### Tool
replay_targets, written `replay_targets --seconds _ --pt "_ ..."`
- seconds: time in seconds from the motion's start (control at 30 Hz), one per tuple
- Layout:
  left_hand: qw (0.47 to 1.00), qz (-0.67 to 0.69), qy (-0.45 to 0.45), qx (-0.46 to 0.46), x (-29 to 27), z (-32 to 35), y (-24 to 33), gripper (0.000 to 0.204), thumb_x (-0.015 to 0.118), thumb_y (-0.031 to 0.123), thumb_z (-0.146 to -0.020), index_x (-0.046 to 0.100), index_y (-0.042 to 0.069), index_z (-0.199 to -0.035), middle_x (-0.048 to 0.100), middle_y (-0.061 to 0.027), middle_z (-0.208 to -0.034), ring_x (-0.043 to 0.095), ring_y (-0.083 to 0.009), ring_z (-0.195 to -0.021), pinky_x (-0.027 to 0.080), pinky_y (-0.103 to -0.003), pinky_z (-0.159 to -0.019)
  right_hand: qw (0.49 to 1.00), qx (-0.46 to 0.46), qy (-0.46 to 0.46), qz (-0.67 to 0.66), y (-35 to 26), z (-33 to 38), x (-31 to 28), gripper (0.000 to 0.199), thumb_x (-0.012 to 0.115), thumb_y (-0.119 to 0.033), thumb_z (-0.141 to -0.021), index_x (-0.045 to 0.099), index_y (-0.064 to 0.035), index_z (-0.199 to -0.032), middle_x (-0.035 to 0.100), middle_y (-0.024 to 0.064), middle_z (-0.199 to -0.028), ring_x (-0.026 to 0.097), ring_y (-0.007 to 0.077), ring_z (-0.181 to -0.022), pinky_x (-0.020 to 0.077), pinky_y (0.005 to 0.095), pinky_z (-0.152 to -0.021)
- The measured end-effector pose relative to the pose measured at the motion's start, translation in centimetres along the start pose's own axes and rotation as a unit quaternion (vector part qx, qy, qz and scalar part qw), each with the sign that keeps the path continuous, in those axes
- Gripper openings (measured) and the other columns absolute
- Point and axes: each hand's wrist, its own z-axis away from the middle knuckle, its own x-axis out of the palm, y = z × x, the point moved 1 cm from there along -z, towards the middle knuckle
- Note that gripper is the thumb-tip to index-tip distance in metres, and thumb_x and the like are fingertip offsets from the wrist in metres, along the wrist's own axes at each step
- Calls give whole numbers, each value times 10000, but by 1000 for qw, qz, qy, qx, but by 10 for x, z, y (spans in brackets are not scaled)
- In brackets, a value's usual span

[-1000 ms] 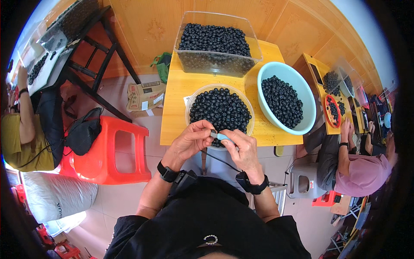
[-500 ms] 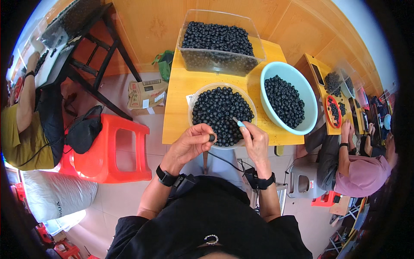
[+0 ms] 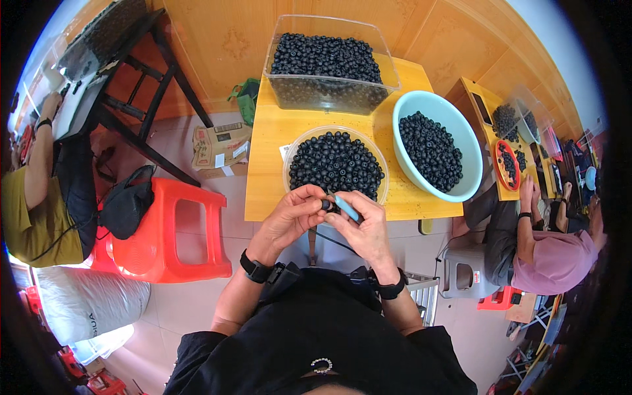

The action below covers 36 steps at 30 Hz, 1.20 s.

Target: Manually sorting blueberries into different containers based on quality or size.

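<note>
My left hand (image 3: 289, 216) pinches a small black bead-like piece (image 3: 326, 205) between thumb and fingertips. My right hand (image 3: 365, 229) grips a light-blue-handled tool (image 3: 347, 208), its tip up against the piece. Exactly how the tip meets the piece is hard to make out among the fingers. Both hands are together just off the near rim of a clear round tub (image 3: 386, 172), which is filled with many such black round pieces (image 3: 337, 158), several showing a hole. The hands hide part of the tub's near side.
Behind the tub, a clear rectangular bin (image 3: 316, 92) of black pieces stands on the yellow table (image 3: 266, 138). A pale turquoise basin (image 3: 473, 168) of them sits at the right. A red stool (image 3: 168, 230) stands left. People sit at both sides.
My right hand has come left and down from over the tub, bringing the tool to the piece in my left hand. The left hand stays nearly in place.
</note>
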Motion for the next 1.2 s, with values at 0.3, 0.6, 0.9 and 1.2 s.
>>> replay_targets --seconds 0.3,0.6,0.9,1.2 --pt "996 -83 -13 -20 -2 5 1 204 630 12 -811 523 60 -979 598 -27 -893 623 -119 -754 522 -228 -669 976 115 -18 -184 21 4 9 55 647 -64 -809 631 -13 -822 575 -32 -666 441 10 -586 346 180 -505" --pt "980 -184 72 -18 4 7 -5 185 657 53 -806 545 63 -953 609 -26 -888 619 -110 -726 522 -221 -647 987 151 -24 -46 29 10 -21 213 730 -69 -716 635 -50 -906 560 -32 -696 490 35 -644 413 195 -583" --pt "901 -331 253 119 -21 23 11 122 646 76 -822 585 19 -910 623 -41 -780 612 -103 -689 514 -227 -633 954 -13 288 88 38 -31 -133 332 652 6 -763 593 -18 -1088 590 2 -799 537 77 -737 447 217 -684" --pt "831 -470 262 141 -17 10 5 107 630 31 -799 616 -22 -891 633 -39 -776 589 -83 -686 491 -215 -623 981 86 59 165 64 9 -31 163 677 -40 -716 657 -8 -875 611 134 -739 587 245 -639 443 320 -592"
